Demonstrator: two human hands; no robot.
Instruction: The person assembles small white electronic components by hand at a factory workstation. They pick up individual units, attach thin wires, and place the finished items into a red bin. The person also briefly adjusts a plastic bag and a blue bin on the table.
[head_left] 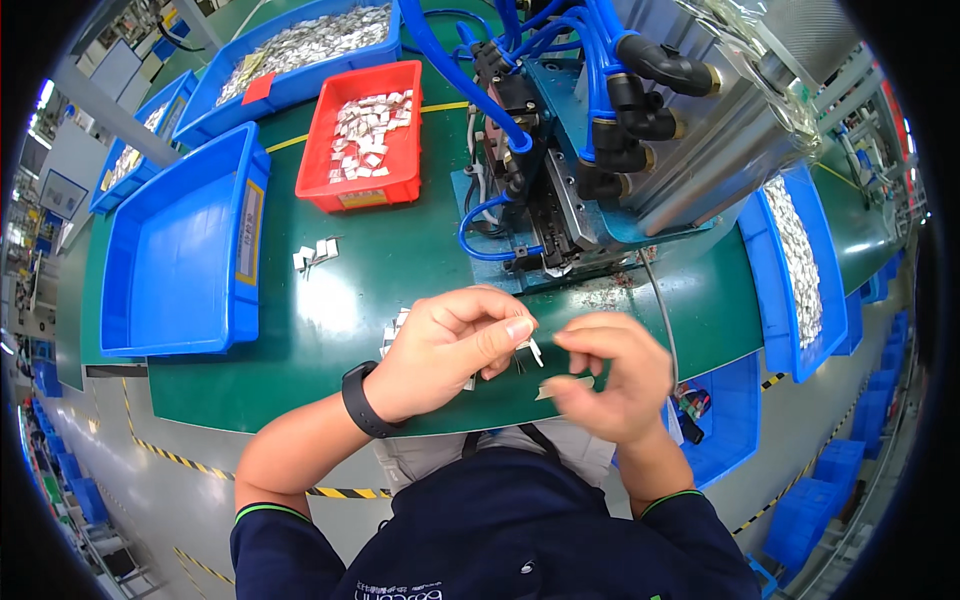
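Note:
Near the front edge of the green table, my left hand [455,345] pinches a small white part [534,350] between thumb and fingers. Thin leads seem to hang beneath that part; its exact kind is too small to make out. Just to the right, my right hand [620,375] is curled, with index finger and thumb apart. Beside its thumb shows a small beige piece [549,389]; whether the thumb touches it I cannot tell. More small white parts [398,322] lie on the table, partly hidden behind my left hand.
Ahead stands a machine [570,200] with blue air hoses. A red bin [310,185] of small white parts sits left of it, near an empty blue bin [180,250]. Filled blue bins [215,115] stand at the far left; another [775,290] is at the right.

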